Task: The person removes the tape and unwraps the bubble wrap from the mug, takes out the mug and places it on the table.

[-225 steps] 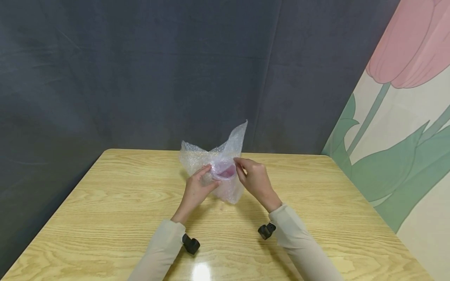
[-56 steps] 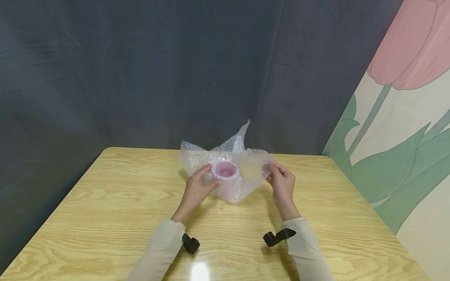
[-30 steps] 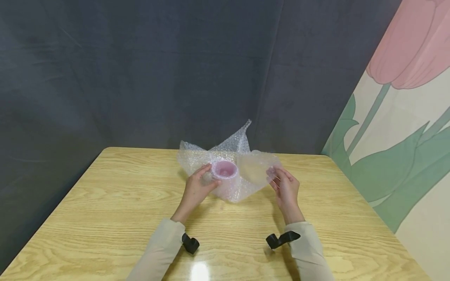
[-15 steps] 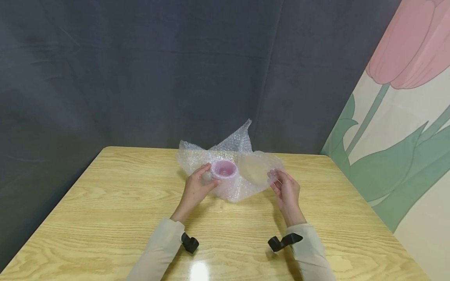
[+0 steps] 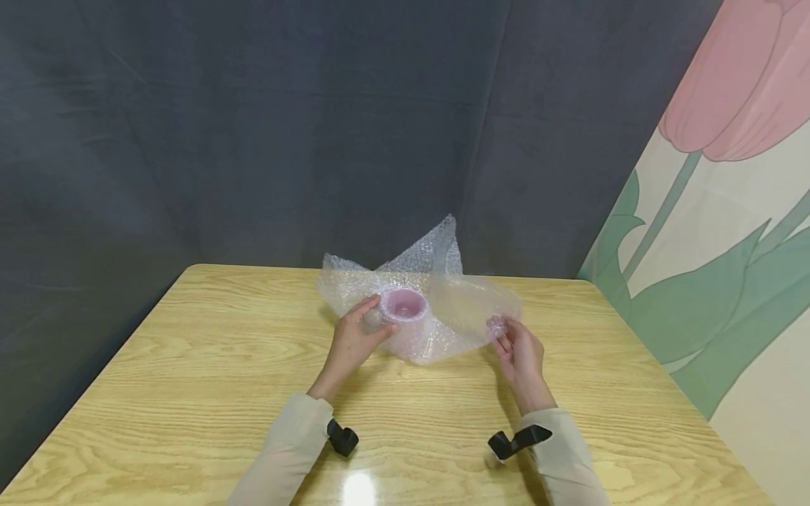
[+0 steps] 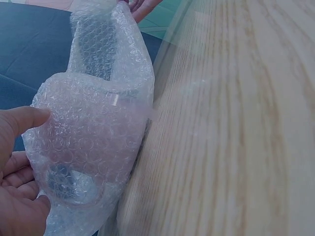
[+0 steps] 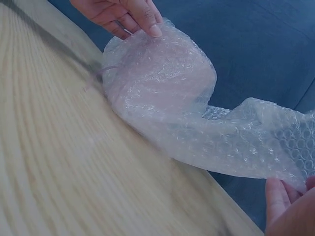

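Note:
A pink mug (image 5: 405, 305) stands upright on the table, its mouth uncovered and its sides wrapped in clear bubble wrap (image 5: 471, 299). Through the wrap, the left wrist view shows a loop like a handle (image 6: 74, 187) on the side by my left hand. My left hand (image 5: 356, 341) grips the wrapped mug from the left, thumb at the near side and fingers at the rim. To the right, my right hand (image 5: 520, 358) pinches the edge of a bubble wrap flap and holds it out from the mug. The mug's lower part is blurred by the wrap.
The wood-grain table (image 5: 209, 393) extends around the mug. A dark curtain (image 5: 285, 140) hangs behind its far edge, and a tulip-patterned panel (image 5: 715, 246) borders the right side. Another wrap corner (image 5: 436, 246) sticks up behind the mug.
The flap that partly covered the mug's mouth has been drawn aside to the right. My right hand has moved rightward and slightly nearer with it; my left hand has stayed in place.

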